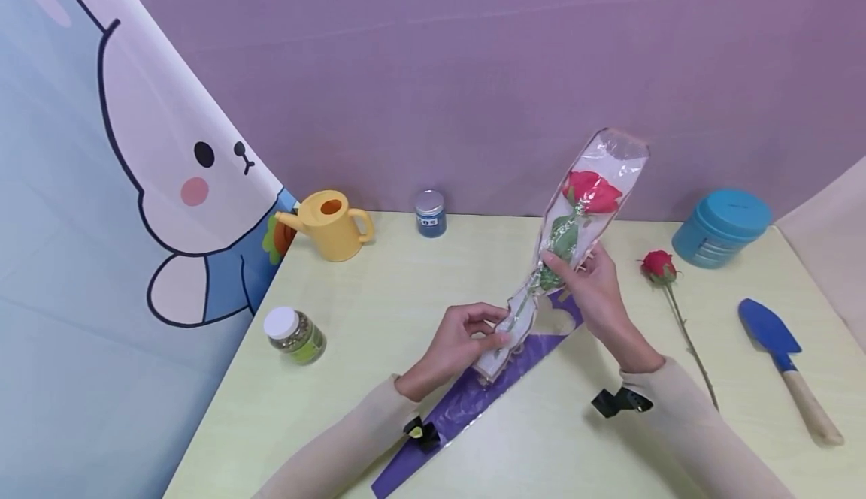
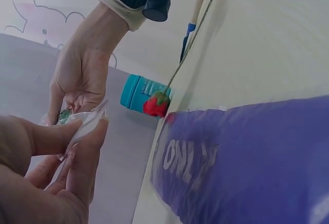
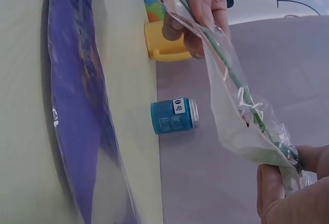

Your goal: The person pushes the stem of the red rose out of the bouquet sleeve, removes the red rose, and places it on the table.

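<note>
A red rose (image 1: pixel 591 192) in a clear-and-white wrapper (image 1: pixel 625 155) is held up over the table, tilted with its bloom toward the far right. My left hand (image 1: pixel 467 341) pinches the wrapper's narrow lower end between thumb and fingers. Higher up, just under the bloom, my right hand (image 1: pixel 602 296) grips the wrapped stem, thumb in front. In the right wrist view, the green stem (image 3: pixel 231 75) shows through the clear film between both hands. Beneath them on the table lies a long purple wrapper (image 1: pixel 467 397) with a clear window, partly covered by the left arm.
An unwrapped red rose (image 1: pixel 658 264) lies right of my right hand, beside a blue trowel (image 1: pixel 771 326). A teal tub (image 1: pixel 720 228) stands at the back right. Leftward are a small blue jar (image 1: pixel 430 215), a yellow watering can (image 1: pixel 333 228) and a white-lidded jar (image 1: pixel 295 336).
</note>
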Available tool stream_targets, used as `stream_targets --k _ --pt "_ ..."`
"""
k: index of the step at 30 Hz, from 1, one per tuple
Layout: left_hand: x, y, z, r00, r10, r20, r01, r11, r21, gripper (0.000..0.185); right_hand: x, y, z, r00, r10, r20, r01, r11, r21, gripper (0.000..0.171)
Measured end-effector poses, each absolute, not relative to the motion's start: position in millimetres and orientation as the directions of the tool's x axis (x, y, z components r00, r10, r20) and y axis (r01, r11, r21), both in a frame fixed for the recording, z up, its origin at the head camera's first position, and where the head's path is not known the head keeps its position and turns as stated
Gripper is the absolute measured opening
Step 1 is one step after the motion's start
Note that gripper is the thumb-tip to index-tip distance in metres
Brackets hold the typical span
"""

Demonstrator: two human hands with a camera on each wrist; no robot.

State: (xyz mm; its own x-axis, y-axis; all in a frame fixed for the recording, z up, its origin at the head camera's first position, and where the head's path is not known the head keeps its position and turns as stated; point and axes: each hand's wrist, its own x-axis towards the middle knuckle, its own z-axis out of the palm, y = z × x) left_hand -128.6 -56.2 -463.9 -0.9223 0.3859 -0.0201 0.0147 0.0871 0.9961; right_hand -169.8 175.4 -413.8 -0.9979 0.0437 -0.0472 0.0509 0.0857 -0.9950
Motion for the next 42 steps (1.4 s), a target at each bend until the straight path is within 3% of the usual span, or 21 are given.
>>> stream_targets --k 12,22,31,36,42 --pt "-130 -58 -464 -0.921 0.390 -0.020 0.035 0.133 0.990 0.033 -171 176 -411 -0.996 0.075 -0.043 0.050 0.099 -0.994 0.069" --pt "-133 -64 -466 -0.894 0.447 -0.005 0.076 0.164 0.984 0.042 -175 193 -397 -0.981 0.163 -0.107 0.101 -0.045 -0.994 0.074" --pt "-136 -64 -462 -0.879 0.476 0.033 0.119 0.151 0.981 0.043 -179 199 -392 -0.980 0.190 -0.062 0.029 -0.174 -0.984 0.073" --pt "-139 -63 -461 -0.868 0.496 0.020 0.120 0.171 0.978 0.045 -179 199 -392 -0.978 0.188 -0.088 0.076 -0.074 -0.994 0.076" --pt "-145 -61 -450 -0.840 0.541 -0.030 0.089 0.191 0.977 0.061 -177 197 -395 -0.978 0.192 -0.084 0.091 0.028 -0.995 0.074"
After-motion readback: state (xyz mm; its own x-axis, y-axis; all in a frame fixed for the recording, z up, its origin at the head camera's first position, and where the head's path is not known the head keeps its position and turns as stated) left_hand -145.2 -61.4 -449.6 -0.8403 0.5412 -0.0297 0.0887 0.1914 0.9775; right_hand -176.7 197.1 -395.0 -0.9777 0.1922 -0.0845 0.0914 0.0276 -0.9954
